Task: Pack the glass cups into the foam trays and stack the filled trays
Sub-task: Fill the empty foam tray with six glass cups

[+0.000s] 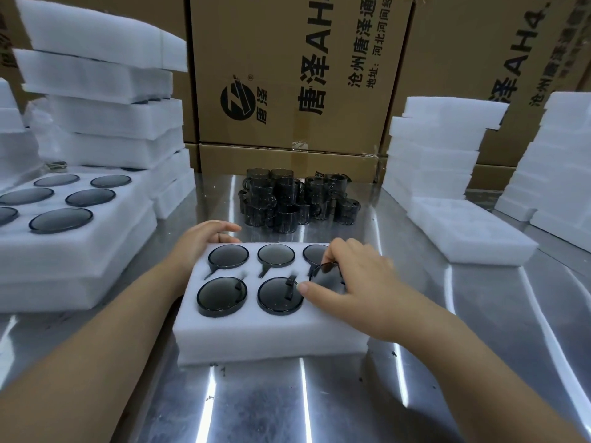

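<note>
White foam makes up the tray [256, 330] lying on the shiny steel table [319, 404], a thick block with six round pockets in two rows of three. Five pockets already hold smoky grey glass cups, seated base-up with their handles tucked into narrow slots. At the tray's near right pocket, the right hand [355, 289] pinches a sixth cup [326, 274] by its rim, tilted and only partly seated. At the tray's far left corner, the left hand [201, 241] curls over the edge, gripping the foam. Beyond the tray stands a cluster of loose cups [297, 199]; left of it sits a filled tray stack [73, 244], and right of it empty trays [470, 238].
</note>
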